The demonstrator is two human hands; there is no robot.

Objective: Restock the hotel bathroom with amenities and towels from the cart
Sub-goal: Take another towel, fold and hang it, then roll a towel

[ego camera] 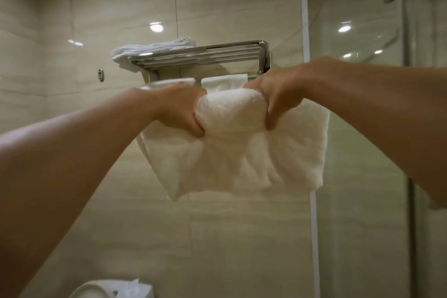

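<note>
Below the chrome rack: 2 bare hands hold a white towel against a beige tiled bathroom wall.
Left hand (180,107): fingers curled over the top of the white folded towel (232,147), thumb tucked under its rolled upper edge; the cloth is clamped between thumb and fingers.
Right hand (278,101): fingers curled down over the same rolled edge, fingertips pressing into the front of the cloth; the grip is closed on the towel.
Towel: bunched into a thick roll between the 2 hands, the rest hanging in loose folds beneath them, its lower edge slanting down to the left.
Towel rack (200,55): chrome shelf of bars fixed to the wall, just above and behind the hands.
On the rack: a folded white towel stack (150,48) lies on the left part of the shelf.
Under the shelf: 2 white towel pieces (223,80) show just behind the knuckles; whether they hang on a bar cannot be told.
Right side: a glass shower partition (362,128) stands beside the wall.
Bottom edge: a white tissue dispenser (113,289) shows partly.
</note>
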